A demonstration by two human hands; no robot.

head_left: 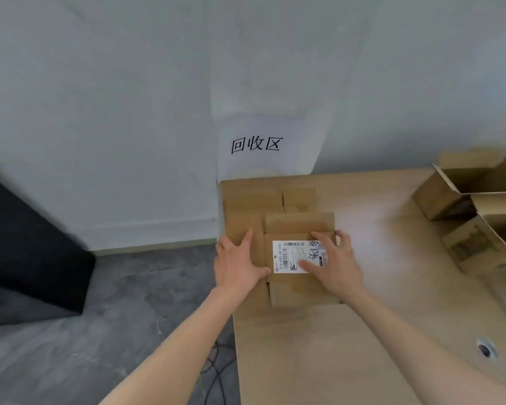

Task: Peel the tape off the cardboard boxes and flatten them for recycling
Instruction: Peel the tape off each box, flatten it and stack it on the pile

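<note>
The open brown cardboard box (476, 206) is blurred and cut by the right edge. The white shipping label (292, 256) print is too small to read, partly under the right hand (335, 266).

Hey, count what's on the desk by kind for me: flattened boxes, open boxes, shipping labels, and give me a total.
Flattened boxes: 2, a small one under both hands, lying on a larger one
Open boxes: 2, one at the far right and a nearer one
Shipping labels: 1, the white label on the small box
Total: 5
</note>
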